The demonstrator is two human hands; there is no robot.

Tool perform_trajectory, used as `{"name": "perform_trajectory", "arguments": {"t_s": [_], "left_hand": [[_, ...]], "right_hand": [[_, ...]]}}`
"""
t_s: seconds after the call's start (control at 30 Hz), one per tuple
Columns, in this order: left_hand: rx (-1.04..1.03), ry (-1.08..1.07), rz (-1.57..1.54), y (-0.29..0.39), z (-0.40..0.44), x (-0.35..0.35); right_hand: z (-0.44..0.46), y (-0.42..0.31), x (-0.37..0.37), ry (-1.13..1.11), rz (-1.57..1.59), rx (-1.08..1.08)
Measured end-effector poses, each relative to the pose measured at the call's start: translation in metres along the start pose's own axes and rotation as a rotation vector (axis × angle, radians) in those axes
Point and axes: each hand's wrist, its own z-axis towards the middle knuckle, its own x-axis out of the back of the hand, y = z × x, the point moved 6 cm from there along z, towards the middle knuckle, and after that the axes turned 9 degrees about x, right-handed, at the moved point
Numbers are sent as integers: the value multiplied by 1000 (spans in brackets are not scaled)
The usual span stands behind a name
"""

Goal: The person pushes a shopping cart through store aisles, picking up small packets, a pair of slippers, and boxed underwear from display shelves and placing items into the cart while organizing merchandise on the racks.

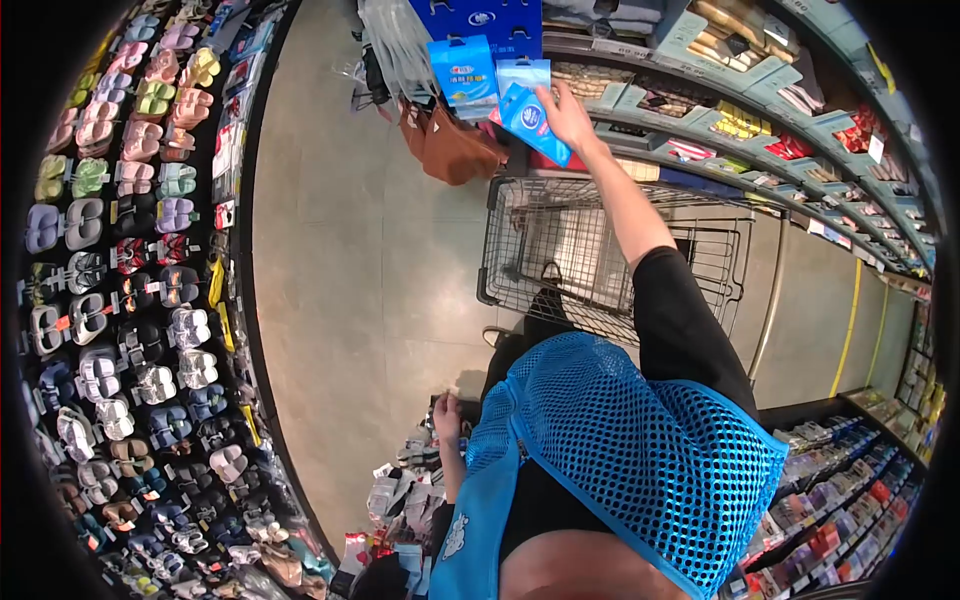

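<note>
Head view: at far left of the shopping cart (485, 285), a tall display of clogs and slides (150, 250) in dense rows. Ahead and to the right of the cart, long tiers of shelving (615, 47) with packaged goods. Behind the cart, to the right, a lower rack (830, 500) of small packages. Left of the cart, a strip of grey floor (330, 250). Close behind the cart, a blue mesh vest (640, 420) over black clothing. Just ahead of the cart, to its left, a dark blue panel (490, 18), with brown hanging items (452, 150) below. In front of that panel, a hanging blue pack (465, 70).

Just past the cart's front edge, right hand (566, 115) reaching over, closed with thumb and fingers on the upper edge of a blue packet (530, 118); packet tilted, near the hanging pack. Behind the cart, to its left, left hand (447, 418) low and loosely curled near packaged socks (405, 490); too small in view to tell as empty or holding. Between the hands, most of the cart's wire basket.
</note>
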Motion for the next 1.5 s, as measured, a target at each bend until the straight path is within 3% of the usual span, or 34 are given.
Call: {"name": "perform_trajectory", "arguments": {"t_s": [0.07, 0.13, 0.17, 0.2, 0.23, 0.27, 0.3, 0.37, 0.4, 0.53, 0.57, 0.7, 0.83, 0.9, 1.0, 1.07, 1.13, 1.2, 1.23, 1.27, 1.33, 1.5], "left_hand": [[10, 28, 56, 20, 5, -4], [29, 47, 107, 20, 9, -3], [61, 23, 70, 4, 27, 0], [96, 1, 37, -12, 36, 8], [119, -24, 36, -20, 41, 10], [162, 1, 8, -33, 49, 11], [182, -66, 36, -44, 53, 13], [184, -155, 60, -69, 74, 20], [198, -155, 40, -88, 87, 30], [276, -177, -33, -146, 134, 22], [279, -129, 192, -62, 78, 16], [302, -145, 125, -56, 112, 15], [161, -68, 168, 3, 101, 10], [106, -32, 122, 15, 99, 14], [120, 45, 108, 11, 86, 23], [166, 71, 78, -3, 70, 29], [200, 128, 46, -26, 53, 40], [-69, 89, 222, -126, 116, 79], [0, 48, 134, -100, 76, 65], [71, 15, 46, -51, 17, 44], [100, 96, -59, -47, -19, 39], [132, 86, -62, -83, -22, 48]], "right_hand": [[-23, -12, 8, 23, 18, -42], [-53, -23, 18, 61, 297, -174], [-64, -1, 14, 289, 168, -31], [-82, 17, 6, 419, 237, 83], [-109, 22, -1, 262, 539, -105], [-134, 30, -7, 268, 637, -140], [-174, 33, -15, 195, 756, -461], [-236, 43, -23, 132, 757, -579], [-266, 30, -23, 154, 818, -741], [-331, 41, -36, 97, 1101, -947], [-330, 38, -30, 86, 1102, -906], [-268, 22, 2, 88, 803, -522], [-155, -39, 39, 96, 396, -40], [-104, -71, 46, 159, 545, 97], [-39, -80, 40, 181, 701, 90], [-11, -86, 36, 208, 639, 211], [3, -76, 23, 200, 692, 123], [15, -55, 16, 329, 594, 102], [19, -45, 17, 456, 440, 122], [17, -40, 17, 421, 391, 15], [16, -33, 6, 352, 406, 53], [16, -54, 7, 453, 476, 221]]}}
